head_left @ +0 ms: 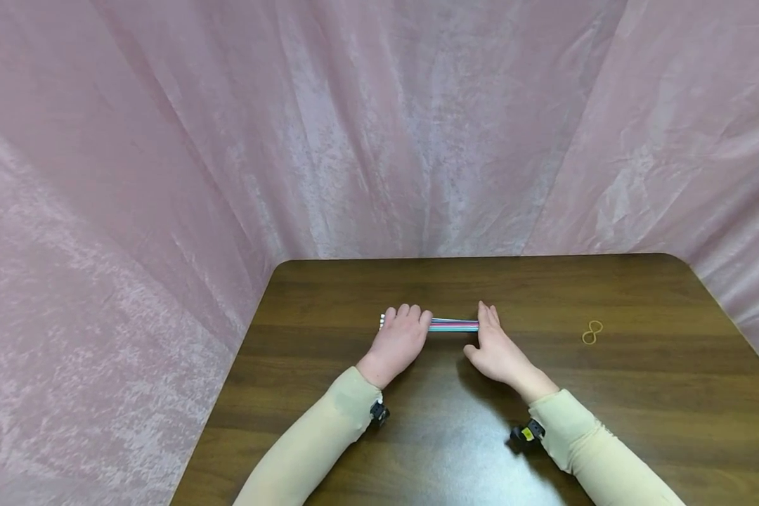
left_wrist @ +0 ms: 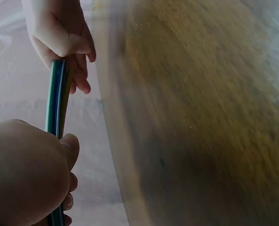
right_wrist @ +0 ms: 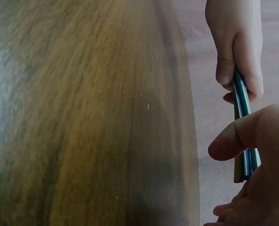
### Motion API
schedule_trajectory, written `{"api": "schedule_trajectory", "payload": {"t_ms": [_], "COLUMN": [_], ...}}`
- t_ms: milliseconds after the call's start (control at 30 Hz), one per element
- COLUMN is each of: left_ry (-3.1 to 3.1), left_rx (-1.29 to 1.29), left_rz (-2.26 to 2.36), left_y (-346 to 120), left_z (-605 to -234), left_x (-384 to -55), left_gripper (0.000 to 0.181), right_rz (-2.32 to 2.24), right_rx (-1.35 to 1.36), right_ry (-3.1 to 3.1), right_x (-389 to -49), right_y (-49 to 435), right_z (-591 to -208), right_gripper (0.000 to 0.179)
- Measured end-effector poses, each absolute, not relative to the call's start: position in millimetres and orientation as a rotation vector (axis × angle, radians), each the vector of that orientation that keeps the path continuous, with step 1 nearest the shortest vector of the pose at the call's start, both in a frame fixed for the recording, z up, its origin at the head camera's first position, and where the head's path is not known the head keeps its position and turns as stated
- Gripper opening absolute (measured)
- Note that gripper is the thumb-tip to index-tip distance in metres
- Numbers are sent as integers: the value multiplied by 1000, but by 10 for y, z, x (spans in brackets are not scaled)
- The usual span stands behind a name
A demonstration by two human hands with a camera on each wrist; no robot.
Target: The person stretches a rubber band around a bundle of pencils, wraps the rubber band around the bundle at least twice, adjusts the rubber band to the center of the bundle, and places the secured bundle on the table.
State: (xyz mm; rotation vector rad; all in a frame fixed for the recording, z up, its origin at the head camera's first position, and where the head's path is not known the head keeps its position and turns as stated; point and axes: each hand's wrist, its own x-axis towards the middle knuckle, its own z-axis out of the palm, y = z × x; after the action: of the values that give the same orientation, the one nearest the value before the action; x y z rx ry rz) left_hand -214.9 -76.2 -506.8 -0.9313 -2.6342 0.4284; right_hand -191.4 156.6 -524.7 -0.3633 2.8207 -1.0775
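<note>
A bundle of thin, pencil-like coloured sticks (head_left: 453, 325), in teal, blue and pink, lies crosswise between the two hands, above the wooden table. My left hand (head_left: 400, 344) grips the bundle near its left end, where several white tips show past the fingers. In the left wrist view, the thumb and curled fingers of the left hand (left_wrist: 28, 172) wrap round the sticks (left_wrist: 54, 99). At the other end, my right hand (head_left: 496, 355) has its fingers straight and its palm against the stick ends. The right wrist view shows its thumb (right_wrist: 231, 139) standing away from the palm, across the sticks.
A yellow rubber band (head_left: 592, 332), twisted into a figure eight, lies on the brown wooden table (head_left: 658, 393) to the right of the right hand. Pink velvet curtains (head_left: 386, 126) hang behind the table's far edge and along its sides.
</note>
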Motion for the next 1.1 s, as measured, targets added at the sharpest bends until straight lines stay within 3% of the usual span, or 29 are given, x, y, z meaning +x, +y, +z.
{"api": "schedule_trajectory", "payload": {"t_ms": [467, 733, 900, 1100], "left_ry": [-2649, -2658, -2642, -2530], "left_rx": [-945, -954, -949, -929], "left_rz": [380, 320, 352, 358], "left_y": [-797, -787, -782, -797], "left_z": [-5042, -5022, -5020, -5025], "left_x": [-2153, -2155, -2158, -2166], "left_gripper": [12, 12, 12, 24], "right_rz": [-1204, -1501, -1463, -1448], "right_rx": [-355, -421, -435, -425], "right_ry": [2740, 2513, 2516, 2536], "right_x": [-1886, -1876, -1884, -1911], "right_y": [1577, 1595, 1613, 1601], "right_z": [-5188, -5185, -5198, -5196], "right_gripper": [86, 98, 100, 100]}}
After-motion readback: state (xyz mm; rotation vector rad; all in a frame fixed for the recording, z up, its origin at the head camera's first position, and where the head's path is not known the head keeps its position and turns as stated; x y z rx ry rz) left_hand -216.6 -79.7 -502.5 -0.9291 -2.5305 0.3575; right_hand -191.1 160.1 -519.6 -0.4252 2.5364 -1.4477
